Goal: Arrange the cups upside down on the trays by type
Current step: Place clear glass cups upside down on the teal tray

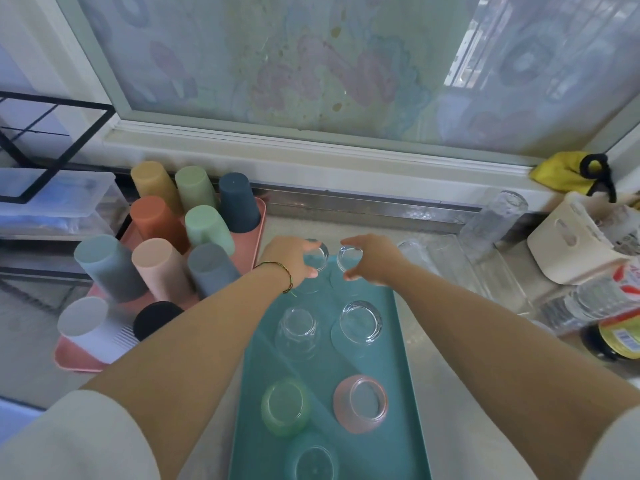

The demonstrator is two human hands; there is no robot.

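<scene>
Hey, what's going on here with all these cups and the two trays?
A person is sorting cups onto two trays. The left hand grips the left clear glass and the right hand grips the right clear glass, both at the far end of the teal tray. Nearer on that tray, a green glass and a pink glass sit upside down. The pink tray beside it holds upturned plastic cups.
</scene>
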